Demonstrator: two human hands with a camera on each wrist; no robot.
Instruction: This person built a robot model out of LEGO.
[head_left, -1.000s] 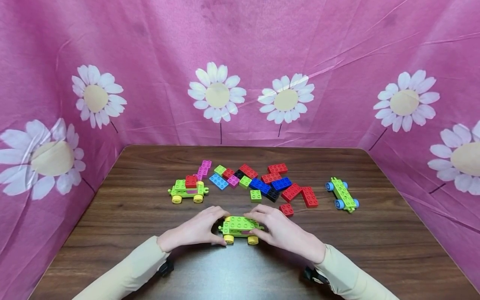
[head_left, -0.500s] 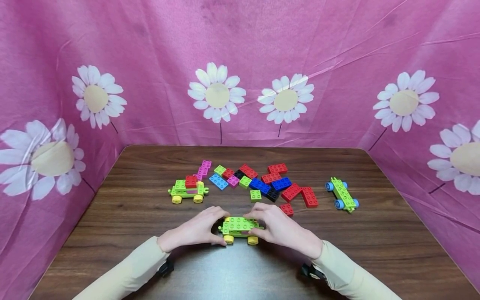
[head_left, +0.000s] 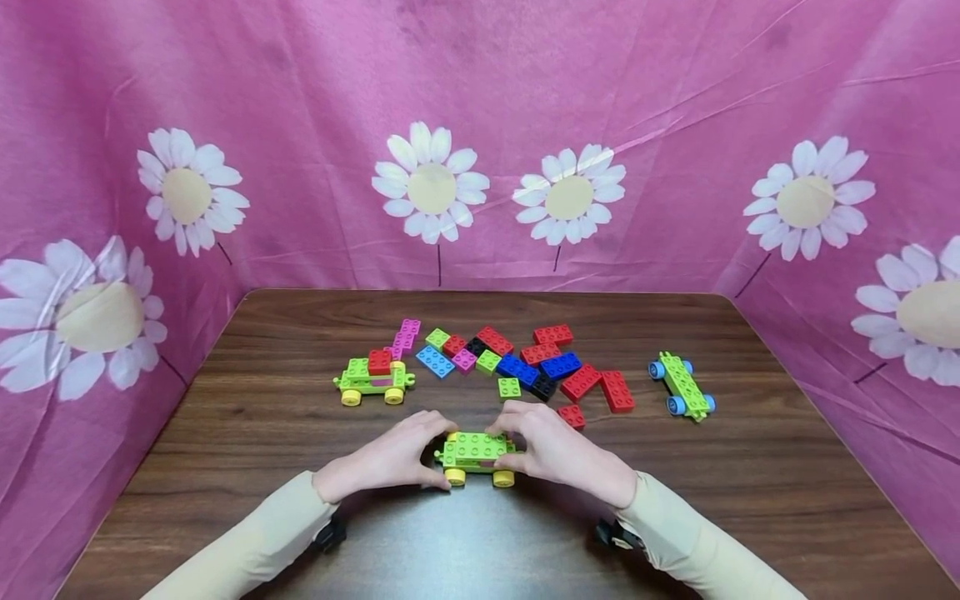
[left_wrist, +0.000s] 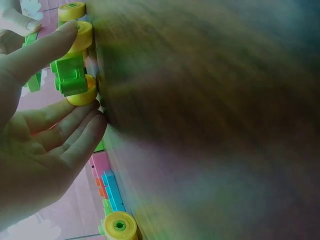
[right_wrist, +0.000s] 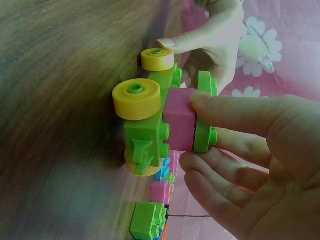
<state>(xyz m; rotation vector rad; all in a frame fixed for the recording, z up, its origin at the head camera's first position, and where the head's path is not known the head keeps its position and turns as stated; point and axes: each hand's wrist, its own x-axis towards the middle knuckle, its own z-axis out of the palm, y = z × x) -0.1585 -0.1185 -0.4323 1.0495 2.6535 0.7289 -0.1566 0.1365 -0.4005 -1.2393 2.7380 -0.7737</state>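
A lime-green toy car base (right_wrist: 142,135) with yellow wheels stands on the table near its front, between both hands. On it sits a pink brick (right_wrist: 180,117) with a green plate (head_left: 474,446) above it. My left hand (head_left: 393,454) holds the base's left end, thumb at the front wheel and fingers at the rear wheel. With thumb and fingers my right hand (head_left: 562,454) pinches the green plate and the top of the pink brick at the right end. The right fingers partly hide the plate's far right side in the head view.
Behind the left hand stands another green car (head_left: 373,379) with a red brick (head_left: 379,361) on it. Several loose bricks, including a blue one (head_left: 517,368) and a red one (head_left: 617,391), lie across the back. A blue-wheeled base (head_left: 682,385) stands at right.
My right hand and forearm have shifted slightly left along the car. The left hand keeps its hold, and the head view has moved a little.
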